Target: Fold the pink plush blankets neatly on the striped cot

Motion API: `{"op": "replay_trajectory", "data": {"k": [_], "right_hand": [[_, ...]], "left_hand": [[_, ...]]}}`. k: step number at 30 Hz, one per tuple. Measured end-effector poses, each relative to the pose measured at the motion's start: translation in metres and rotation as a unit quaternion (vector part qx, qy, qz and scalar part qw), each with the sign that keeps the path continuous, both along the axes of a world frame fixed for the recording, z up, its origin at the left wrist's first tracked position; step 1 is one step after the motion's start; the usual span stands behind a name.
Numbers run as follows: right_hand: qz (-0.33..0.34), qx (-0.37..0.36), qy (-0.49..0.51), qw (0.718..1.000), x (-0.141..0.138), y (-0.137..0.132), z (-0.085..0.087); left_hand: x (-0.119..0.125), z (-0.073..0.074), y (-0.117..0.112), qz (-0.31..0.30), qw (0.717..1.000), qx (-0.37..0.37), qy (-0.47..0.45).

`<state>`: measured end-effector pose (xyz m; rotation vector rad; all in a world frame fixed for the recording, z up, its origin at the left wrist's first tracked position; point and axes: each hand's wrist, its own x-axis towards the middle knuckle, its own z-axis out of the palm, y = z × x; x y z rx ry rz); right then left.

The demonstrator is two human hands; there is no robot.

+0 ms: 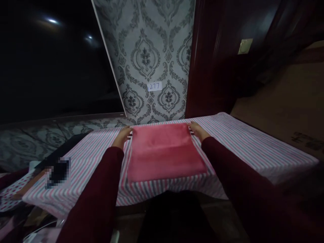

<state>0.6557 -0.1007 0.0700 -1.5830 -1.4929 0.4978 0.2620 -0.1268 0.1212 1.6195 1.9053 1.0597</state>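
A pink-red cloth (164,152) lies spread in a rough rectangle on a table with a striped cover (98,145). Its surface is mostly smooth, with lighter and darker bands across it. At its far left corner is my left hand (124,134), fingers closed on the edge. My right hand (197,130) grips the far right corner in the same way. The fingertips are small and partly hidden, and the exact hold is hard to make out. Both arms, in dark red sleeves, reach forward on either side of the cloth.
Behind the table is a patterned wall with a paper label (154,86) reading 277. A large dark screen (55,64) hangs at left. A brown cardboard box (286,101) stands at right. Someone's blurred-out head and an arm (32,184) show at lower left.
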Motion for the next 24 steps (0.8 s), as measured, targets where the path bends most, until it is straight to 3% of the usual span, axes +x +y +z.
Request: {"op": "replay_trajectory", "data": {"k": [3,6,10,12,14,17,19,24], "right_hand": [[0.004,-0.014,-0.042,0.999,-0.015,0.009,-0.029],[0.019,-0.018,-0.093,0.995,-0.037,0.025,-0.025],[0.048,0.011,-0.218,0.975,-0.08,0.037,-0.009],[0.054,0.015,-0.298,0.953,-0.097,0.031,-0.018],[0.065,0.003,-0.35,0.934,-0.106,0.021,-0.039],[0.072,0.001,-0.376,0.924,-0.108,0.01,-0.071],[0.064,0.012,-0.38,0.923,-0.106,0.009,-0.082],[0.065,-0.011,-0.383,0.921,-0.106,0.012,-0.078]], "left_hand": [[0.012,-0.03,0.014,-0.012,0.998,-0.018,0.052],[0.036,-0.037,0.036,-0.058,0.992,-0.013,0.111],[0.087,-0.044,0.056,-0.126,0.971,0.017,0.204],[0.109,-0.059,0.053,-0.146,0.944,0.019,0.294],[0.122,-0.079,0.045,-0.156,0.918,0.003,0.364],[0.127,-0.106,0.033,-0.157,0.906,-0.017,0.392],[0.125,-0.114,0.031,-0.154,0.903,-0.019,0.401],[0.125,-0.111,0.034,-0.15,0.897,-0.033,0.414]]}}
